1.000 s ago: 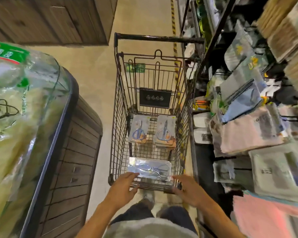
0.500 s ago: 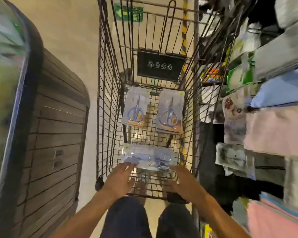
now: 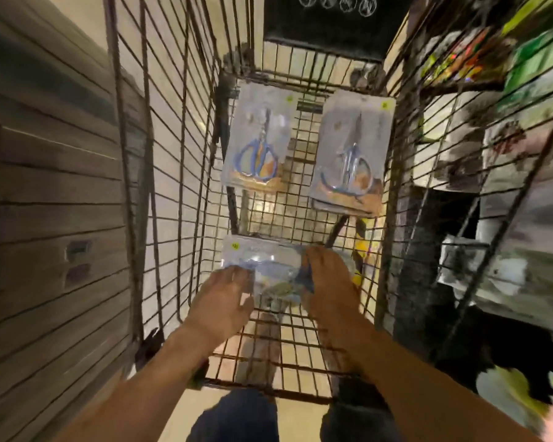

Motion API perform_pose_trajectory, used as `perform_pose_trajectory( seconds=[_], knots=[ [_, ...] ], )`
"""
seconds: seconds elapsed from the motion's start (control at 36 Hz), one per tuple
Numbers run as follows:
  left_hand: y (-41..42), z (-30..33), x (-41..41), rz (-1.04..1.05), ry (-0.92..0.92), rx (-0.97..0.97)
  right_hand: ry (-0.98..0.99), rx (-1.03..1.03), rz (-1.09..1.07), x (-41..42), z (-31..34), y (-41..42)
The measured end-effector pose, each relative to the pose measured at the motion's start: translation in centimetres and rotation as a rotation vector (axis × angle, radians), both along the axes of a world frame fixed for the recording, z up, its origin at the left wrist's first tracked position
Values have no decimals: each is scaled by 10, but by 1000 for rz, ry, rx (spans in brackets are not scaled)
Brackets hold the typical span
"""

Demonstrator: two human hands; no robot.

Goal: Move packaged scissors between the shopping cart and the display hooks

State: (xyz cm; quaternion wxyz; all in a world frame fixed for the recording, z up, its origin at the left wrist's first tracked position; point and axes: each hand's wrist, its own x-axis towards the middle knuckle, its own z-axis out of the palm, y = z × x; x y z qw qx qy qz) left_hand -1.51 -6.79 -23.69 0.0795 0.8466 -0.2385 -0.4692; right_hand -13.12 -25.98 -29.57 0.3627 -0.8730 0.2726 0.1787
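Three packs of blue-handled scissors lie on the floor of the wire shopping cart (image 3: 160, 186). One pack (image 3: 256, 138) rests at the far left, another (image 3: 348, 154) at the far right. The nearest pack (image 3: 268, 266) lies crosswise at the near end. My left hand (image 3: 221, 301) is on its left end with the fingers spread. My right hand (image 3: 329, 282) covers its right end, fingers curled over it. The frame is blurred, so how firm either grasp is stays unclear.
A dark wood-panelled display bin (image 3: 45, 202) stands close on the left of the cart. Shelves and hooks with hanging packaged goods (image 3: 492, 154) crowd the right side. A black sign (image 3: 332, 23) hangs on the cart's far wall. My legs show below the cart.
The view has dropped and closed in on the cart. Both hands have gone from the cart's near rim down into the basket and onto the nearest scissors pack.
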Motion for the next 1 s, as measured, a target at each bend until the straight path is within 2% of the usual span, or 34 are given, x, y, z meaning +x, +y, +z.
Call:
perform_pose_trajectory(
  seconds=[0.11, 0.22, 0.33, 0.42, 0.5, 0.58, 0.64, 0.72, 0.83, 1.0],
  knots=[
    [3, -4, -2, 33, -6, -12, 30, -81, 87, 2, -11, 2],
    [6, -2, -5, 41, 8, -10, 156, -142, 177, -2, -19, 1],
    [12, -3, -10, 72, -2, -22, 189, -216, 294, 1, -8, 2],
    [14, -1, -11, 67, 4, -1, 231, -122, 365, 7, 4, 0],
    [15, 7, -12, 73, 51, 46, 239, -86, 349, 8, 14, -4],
    [14, 23, -12, 129, 101, 43, 132, -11, 231, 12, 38, -7],
    [11, 35, -10, 206, 140, 7, 98, 115, 59, 13, 57, -8],
    [-2, 56, -2, 420, 238, -150, 85, 271, -205, 17, 77, -5],
    [-18, 80, 4, 675, 281, -308, 25, 446, -428, 27, 103, -5],
    [-44, 89, 4, 1000, 370, -541, 16, 638, -467, 37, 111, 3]
  ],
)
